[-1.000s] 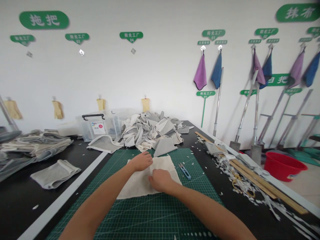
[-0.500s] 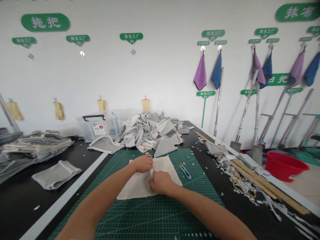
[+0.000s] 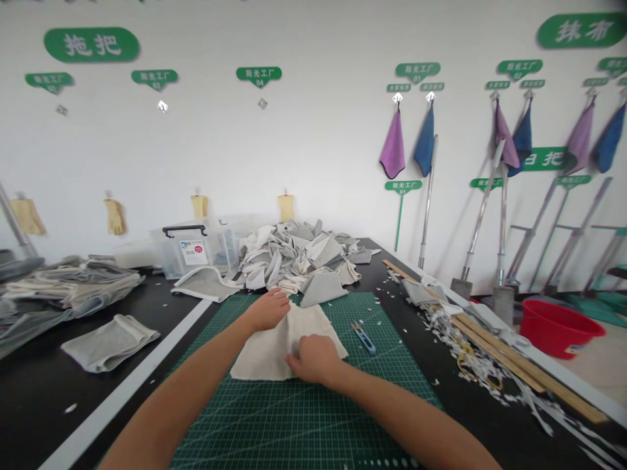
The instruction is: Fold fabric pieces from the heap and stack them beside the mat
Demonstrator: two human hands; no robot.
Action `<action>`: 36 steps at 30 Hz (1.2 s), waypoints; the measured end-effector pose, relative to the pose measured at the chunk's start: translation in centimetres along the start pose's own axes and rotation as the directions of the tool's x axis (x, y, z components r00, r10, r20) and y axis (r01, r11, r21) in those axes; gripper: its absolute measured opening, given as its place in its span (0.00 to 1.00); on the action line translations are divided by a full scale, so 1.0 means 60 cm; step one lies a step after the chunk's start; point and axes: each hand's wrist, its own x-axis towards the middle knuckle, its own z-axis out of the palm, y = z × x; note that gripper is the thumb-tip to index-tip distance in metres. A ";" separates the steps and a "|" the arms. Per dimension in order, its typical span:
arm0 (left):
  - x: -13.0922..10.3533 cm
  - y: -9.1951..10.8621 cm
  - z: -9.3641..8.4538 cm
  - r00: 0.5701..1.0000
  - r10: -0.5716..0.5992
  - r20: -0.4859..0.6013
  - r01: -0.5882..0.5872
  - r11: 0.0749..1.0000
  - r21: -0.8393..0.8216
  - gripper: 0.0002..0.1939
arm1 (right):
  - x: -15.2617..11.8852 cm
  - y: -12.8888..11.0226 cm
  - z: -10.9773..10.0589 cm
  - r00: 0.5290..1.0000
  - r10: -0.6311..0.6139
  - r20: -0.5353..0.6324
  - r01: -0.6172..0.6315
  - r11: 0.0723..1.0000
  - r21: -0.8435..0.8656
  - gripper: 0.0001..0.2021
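A cream cloth (image 3: 264,358) lies on the green cutting mat (image 3: 235,424), with a raised fold running between my two hands. My left hand (image 3: 268,309) is closed on the far edge of the cloth, its fingertips pinching the fabric. Nearer to me, my right hand (image 3: 316,359) grips the cloth right of its middle, thumb and fingers drawn together. A blue pair of thread snips (image 3: 363,338) rests on the mat to the right of the cloth. The fabric under my right palm is hidden.
Behind the mat rises a heap of grey and white cloths (image 3: 304,254), beside a clear plastic box (image 3: 193,251). Stacked cloths (image 3: 73,287) and a folded cloth (image 3: 110,343) lie left. Wooden strips (image 3: 499,352) and white scraps (image 3: 455,333) line the right edge.
My left hand has moved away from me and slightly left, pulling the cloth's far edge along. The cloth's near and right edges have shifted inward. My right hand has barely moved.
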 end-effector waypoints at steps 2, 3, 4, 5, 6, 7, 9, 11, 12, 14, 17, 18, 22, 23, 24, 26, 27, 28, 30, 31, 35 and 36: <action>-0.002 0.001 -0.001 1.000 -0.010 0.004 0.011 1.000 -0.013 0.08 | 0.001 -0.006 0.003 1.000 -0.020 -0.006 0.020 1.000 -0.014 0.24; -0.003 0.001 -0.001 1.000 -0.013 0.005 0.013 1.000 -0.015 0.08 | 0.002 -0.008 0.004 1.000 -0.029 -0.002 0.029 0.999 -0.019 0.22; -0.005 0.002 -0.002 1.000 -0.014 0.005 0.014 1.000 -0.013 0.08 | 0.002 -0.010 0.006 0.999 -0.038 0.003 0.038 0.999 -0.023 0.20; -0.005 0.002 -0.002 1.000 -0.013 0.004 0.013 1.000 -0.007 0.08 | 0.003 -0.012 0.009 0.999 -0.047 0.010 0.048 0.999 -0.024 0.18; -0.006 0.003 -0.003 1.000 -0.010 0.005 0.010 1.000 0.003 0.08 | 0.003 -0.012 0.011 0.998 -0.056 0.015 0.056 0.998 -0.022 0.17; -0.007 0.003 -0.004 1.000 -0.006 0.007 0.006 1.000 0.016 0.08 | 0.003 -0.012 0.013 0.998 -0.063 0.016 0.063 0.998 -0.016 0.16; -0.010 0.002 -0.010 1.000 -0.002 0.010 0.002 0.999 0.039 0.08 | 0.003 -0.007 0.016 0.998 -0.066 0.014 0.066 0.998 0.000 0.14; -0.013 0.000 -0.020 1.000 -0.024 -0.002 0.024 0.999 0.027 0.08 | 0.004 0.003 0.011 0.999 -0.049 -0.001 0.049 0.999 0.013 0.13; -0.015 -0.002 -0.026 0.999 -0.050 -0.017 0.050 0.999 0.003 0.08 | 0.004 0.010 0.006 0.999 -0.038 -0.017 0.038 0.999 0.016 0.13; -0.019 -0.007 -0.041 0.990 -0.127 -0.053 0.124 0.990 -0.064 0.09 | 0.007 0.027 -0.012 0.998 -0.026 -0.059 0.027 0.999 0.017 0.12; -0.022 -0.019 -0.066 0.969 -0.230 -0.091 0.218 0.968 -0.126 0.10 | 0.015 0.053 -0.051 0.994 -0.016 -0.104 0.018 1.000 0.010 0.12; -0.021 -0.023 -0.075 0.963 -0.251 -0.097 0.238 0.963 -0.126 0.11 | 0.019 0.061 -0.064 0.994 -0.005 -0.105 0.005 1.000 0.005 0.12; -0.011 -0.037 -0.103 0.944 -0.309 -0.114 0.299 0.950 -0.092 0.11 | 0.038 0.087 -0.111 0.992 0.003 -0.129 -0.005 1.000 -0.017 0.12; -0.008 -0.039 -0.107 0.938 -0.322 -0.128 0.313 0.946 -0.084 0.11 | 0.044 0.092 -0.119 0.988 0.001 -0.155 -0.004 1.000 -0.021 0.12; -0.005 -0.040 -0.111 0.930 -0.336 -0.148 0.327 0.942 -0.078 0.11 | 0.050 0.096 -0.127 0.983 0.005 -0.184 -0.009 1.000 -0.022 0.12; 0.000 -0.043 -0.117 0.913 -0.357 -0.195 0.349 0.934 -0.077 0.10 | 0.060 0.106 -0.137 0.973 0.030 -0.228 -0.034 0.999 -0.014 0.12; 0.002 -0.043 -0.119 0.907 -0.363 -0.216 0.354 0.932 -0.081 0.10 | 0.064 0.110 -0.141 0.970 0.042 -0.241 -0.044 0.999 -0.004 0.11; 0.003 -0.044 -0.121 0.901 -0.366 -0.232 0.356 0.931 -0.086 0.10 | 0.067 0.115 -0.143 0.966 0.049 -0.252 -0.049 0.999 0.006 0.11; 0.002 -0.046 -0.123 0.896 -0.366 -0.251 0.354 0.931 -0.095 0.09 | 0.071 0.123 -0.144 0.958 0.042 -0.285 -0.036 0.999 0.026 0.09; 0.002 -0.047 -0.124 0.895 -0.369 -0.252 0.355 0.930 -0.101 0.09 | 0.071 0.126 -0.143 0.951 0.032 -0.308 -0.022 0.999 0.034 0.09; -0.004 -0.049 -0.126 0.868 -0.461 -0.184 0.425 0.882 -0.204 0.10 | 0.063 0.135 -0.141 0.899 -0.035 -0.437 0.079 0.993 0.084 0.09; -0.006 -0.049 -0.128 0.849 -0.505 -0.159 0.460 0.852 -0.251 0.11 | 0.061 0.136 -0.142 0.881 -0.058 -0.469 0.120 0.987 0.104 0.09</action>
